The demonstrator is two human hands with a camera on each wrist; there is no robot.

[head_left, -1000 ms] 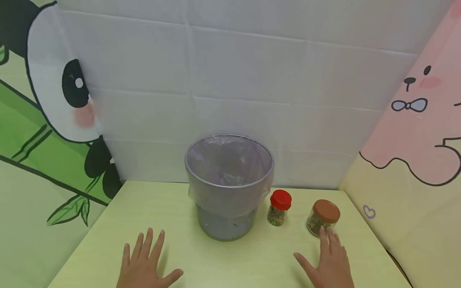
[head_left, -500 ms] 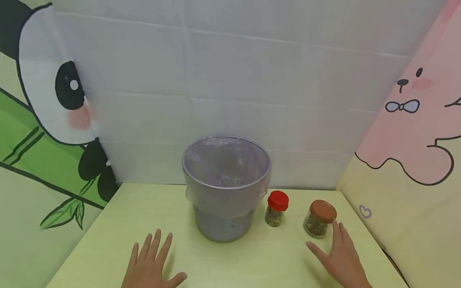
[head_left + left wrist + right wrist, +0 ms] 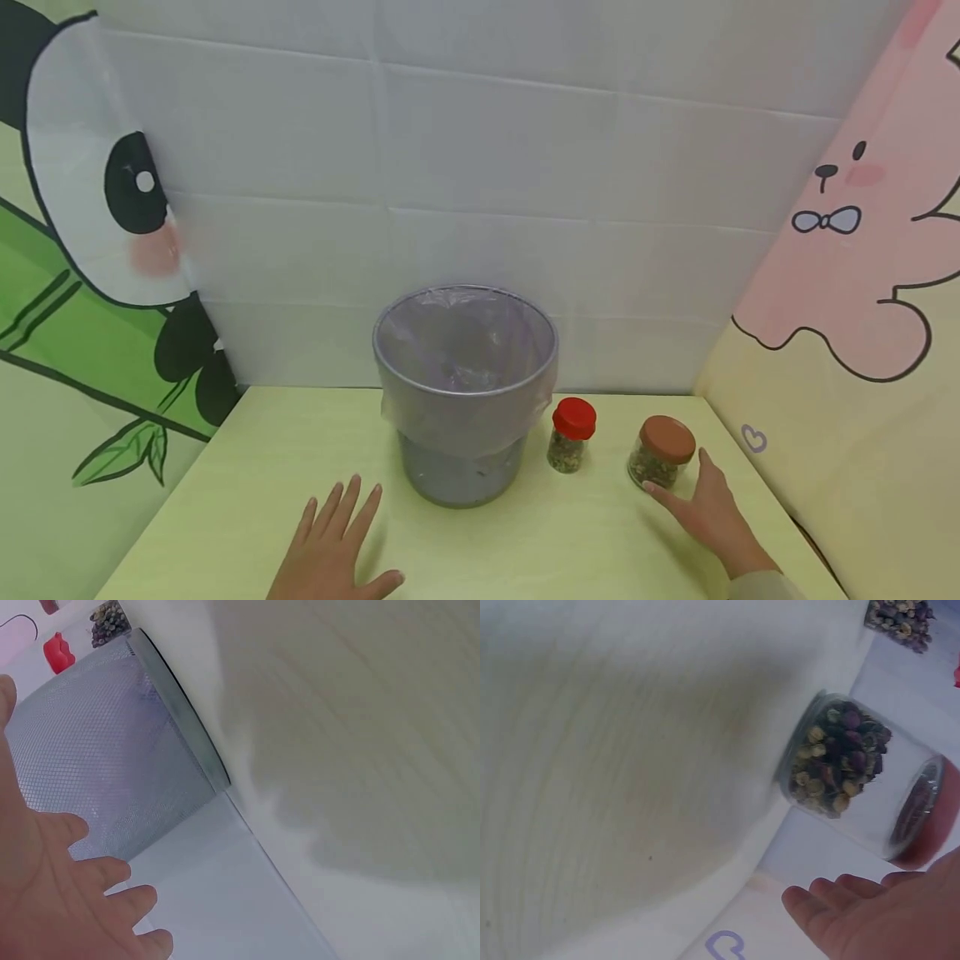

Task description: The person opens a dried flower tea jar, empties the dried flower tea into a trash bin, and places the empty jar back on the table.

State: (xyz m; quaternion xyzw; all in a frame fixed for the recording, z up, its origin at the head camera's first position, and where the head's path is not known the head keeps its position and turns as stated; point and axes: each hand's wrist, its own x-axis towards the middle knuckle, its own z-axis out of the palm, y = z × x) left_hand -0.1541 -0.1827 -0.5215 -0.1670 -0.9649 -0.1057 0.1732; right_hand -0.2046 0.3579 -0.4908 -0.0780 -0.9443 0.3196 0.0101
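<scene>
At the right of the table, a glass jar with a brown lid [image 3: 663, 450] stands upright. My right hand [image 3: 711, 510] is beside it, thumb toward the near side and fingers toward the right side; whether it touches the glass cannot be told. In the right wrist view this jar [image 3: 838, 757] is partly filled with dried buds, and my fingers [image 3: 832, 904] are extended beside it. Left of it stands a smaller jar with a red lid [image 3: 572, 435]. My left hand [image 3: 333, 542], fingers spread, hovers at the front left and holds nothing.
A grey mesh bin [image 3: 461, 471] with a clear plastic liner folded over its rim stands at the table's back middle. A white sheet [image 3: 487, 167] hangs behind the pale yellow table [image 3: 247, 500]. Printed cartoon panels flank both sides.
My right hand has moved right and forward, to the side of the brown-lidded jar. My left hand has shifted slightly right, still spread. The head view has turned slightly.
</scene>
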